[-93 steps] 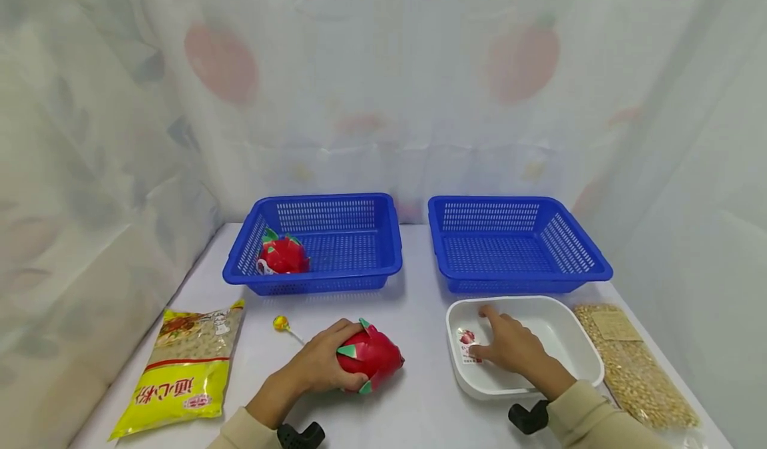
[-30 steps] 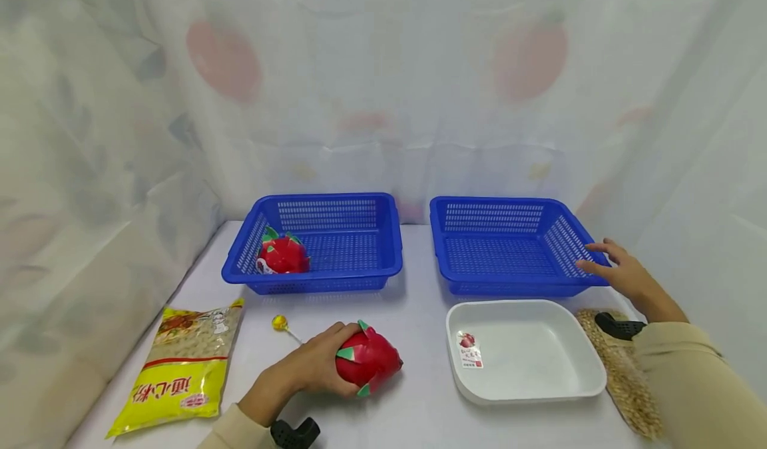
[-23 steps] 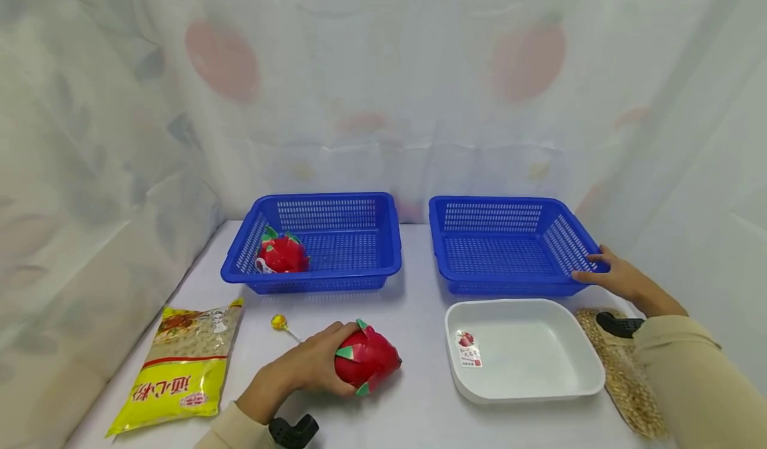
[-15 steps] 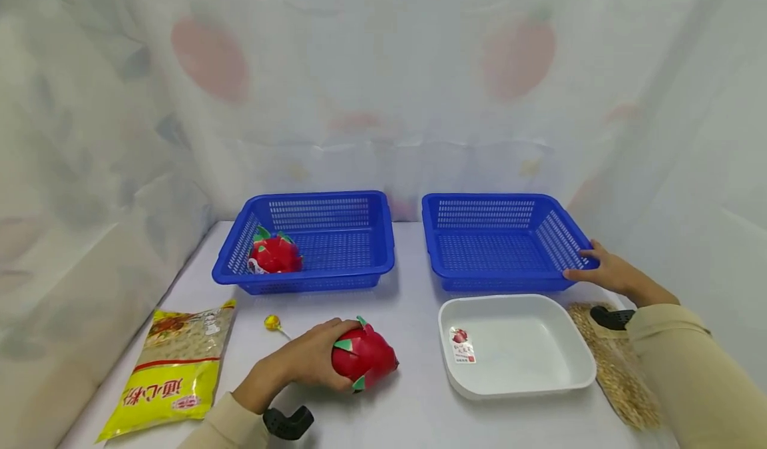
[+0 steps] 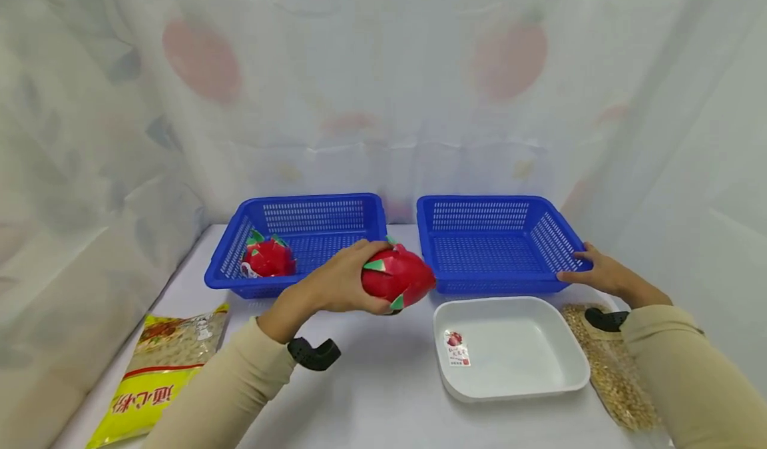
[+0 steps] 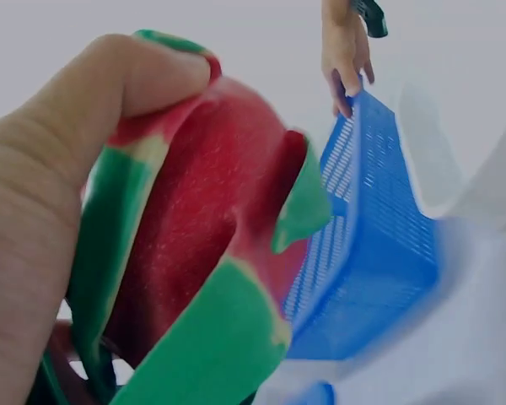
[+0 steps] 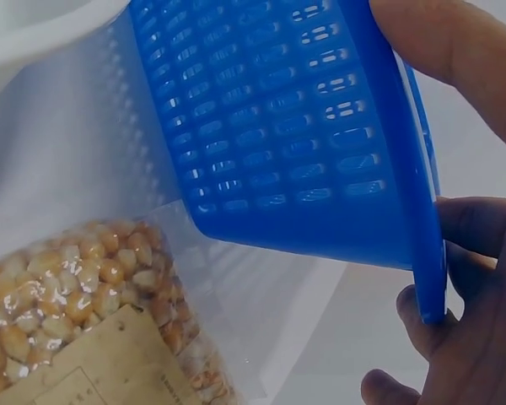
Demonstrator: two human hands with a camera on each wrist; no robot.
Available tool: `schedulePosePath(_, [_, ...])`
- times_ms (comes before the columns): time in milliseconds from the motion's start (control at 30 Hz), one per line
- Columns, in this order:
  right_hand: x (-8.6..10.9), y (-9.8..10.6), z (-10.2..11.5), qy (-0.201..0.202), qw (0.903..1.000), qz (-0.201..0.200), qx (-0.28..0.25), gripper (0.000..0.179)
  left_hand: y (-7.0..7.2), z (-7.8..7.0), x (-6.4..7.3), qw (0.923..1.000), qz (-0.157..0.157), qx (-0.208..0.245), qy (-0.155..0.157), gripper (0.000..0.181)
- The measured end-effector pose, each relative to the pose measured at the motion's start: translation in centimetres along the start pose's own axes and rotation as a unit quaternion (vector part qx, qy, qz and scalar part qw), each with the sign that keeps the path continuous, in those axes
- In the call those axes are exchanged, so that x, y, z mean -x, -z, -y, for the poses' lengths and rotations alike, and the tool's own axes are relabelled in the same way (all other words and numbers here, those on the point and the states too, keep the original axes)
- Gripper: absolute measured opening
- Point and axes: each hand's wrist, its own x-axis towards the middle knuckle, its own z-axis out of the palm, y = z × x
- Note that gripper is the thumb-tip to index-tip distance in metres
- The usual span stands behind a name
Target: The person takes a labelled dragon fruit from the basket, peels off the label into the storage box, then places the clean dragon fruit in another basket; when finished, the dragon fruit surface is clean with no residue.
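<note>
My left hand (image 5: 338, 284) holds a red dragon fruit (image 5: 400, 276) with green-tipped scales, raised above the table in front of the gap between two blue baskets. The left wrist view shows the thumb (image 6: 156, 80) pressed on its skin. At the near right corner of the right blue basket (image 5: 491, 284), my right hand (image 5: 614, 279) grips the rim. Close up in the right wrist view, the thumb (image 7: 455, 42) lies on one side of that rim and the fingers on the other. No item shows inside this basket.
Another dragon fruit (image 5: 268, 258) lies in the left blue basket (image 5: 299, 282). A white tray (image 5: 509, 393) with a dragon fruit label stands before the right basket. Bagged corn kernels (image 5: 617, 376) lie under my right forearm; a yellow pasta bag (image 5: 162, 369) lies at left.
My left hand has lifted the dragon fruit off the table, up and slightly right. Earlier my right hand left the white tray and took the right basket's rim. My left arm now hides the lollipop.
</note>
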Motion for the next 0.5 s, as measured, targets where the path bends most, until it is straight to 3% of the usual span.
schedulePosePath(100, [0.0, 0.0, 0.0, 0.004, 1.0000, -0.002, -0.002, 0.100, 0.4, -1.0, -2.5, 0.9997, -0.019, -0.013, -0.009, 0.087])
schedulePosePath(267, [0.1, -0.2, -0.3, 0.018, 0.9997, -0.010, -0.013, 0.101, 0.1, -1.9, -6.5, 0.9989, -0.042, 0.010, -0.019, 0.084])
schedulePosePath(500, [-0.1, -1.1, -1.0, 0.050, 0.9969, -0.037, -0.048, 0.097, -1.3, -2.0, -10.3, 0.9981, -0.045, 0.036, -0.019, 0.083])
